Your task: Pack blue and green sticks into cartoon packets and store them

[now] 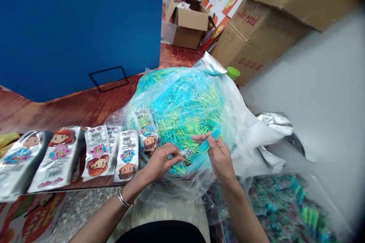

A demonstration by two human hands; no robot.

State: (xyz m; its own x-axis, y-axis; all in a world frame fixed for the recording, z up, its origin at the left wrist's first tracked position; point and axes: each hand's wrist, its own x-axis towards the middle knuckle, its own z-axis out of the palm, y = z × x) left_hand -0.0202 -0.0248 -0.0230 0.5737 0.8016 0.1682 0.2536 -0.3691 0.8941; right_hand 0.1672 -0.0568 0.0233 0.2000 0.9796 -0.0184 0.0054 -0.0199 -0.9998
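The right hand (221, 157) had its grip shut tight on a bunch of blue sticks (210, 140), held just above the big bag of sticks (182, 102) at the surface's (71, 110) near edge, probably so none dropped outside, while the left hand (161, 161) pinched what looked like a small clear wrapper (186, 153) close beside them.

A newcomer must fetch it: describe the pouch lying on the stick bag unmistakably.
Find the big clear bag bulging with blue and green sticks. On its left flank, above the left hand, lies a small printed pouch. Unlike the pouches flat on the table, it rests on the bag.
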